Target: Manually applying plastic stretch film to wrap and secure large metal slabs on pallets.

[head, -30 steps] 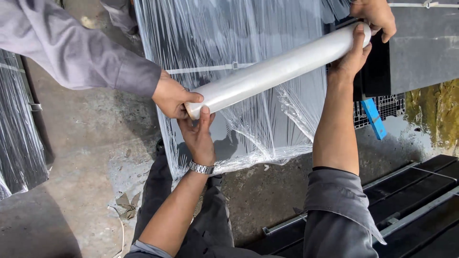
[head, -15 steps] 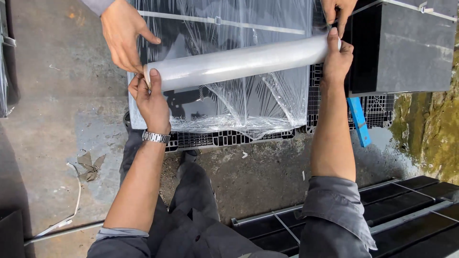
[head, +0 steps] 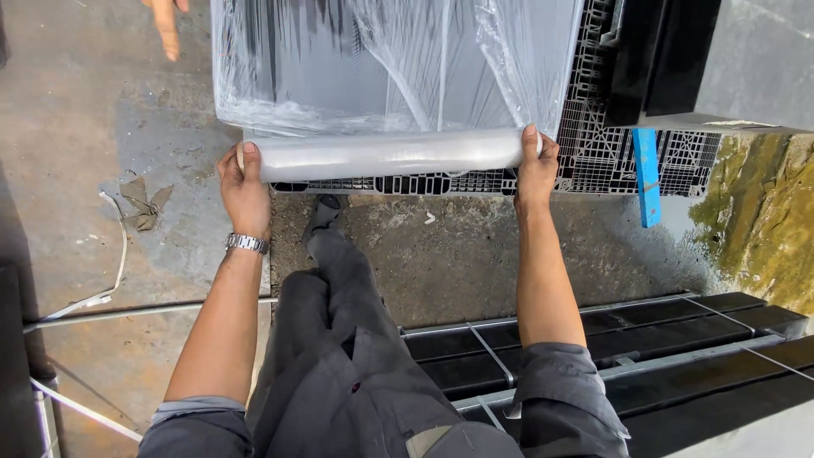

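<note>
The wrapped load (head: pixel 398 59), a dark block under clear film, stands on a black grid pallet (head: pixel 610 144) just beyond both hands. Over the last second the view has swung square to it, and the roll of stretch film (head: pixel 390 154) has come down from a slant high across the load's face to lie level along its bottom edge, at the pallet's top. The film sheet (head: pixel 441 76) runs up from the roll over the load, so the wrapping appears to have reached the lowest band.

The left hand (head: pixel 244 182) is closed around the roll's left end, thumb over the top; the right hand (head: pixel 536 165) is closed around the right end. The hands are well apart, the roll between them.

A co-worker's hand (head: pixel 167 24), earlier at the roll's left end, is now off it, up beyond the left hand. A blue strip (head: pixel 647 176) hangs right of the right hand.
</note>
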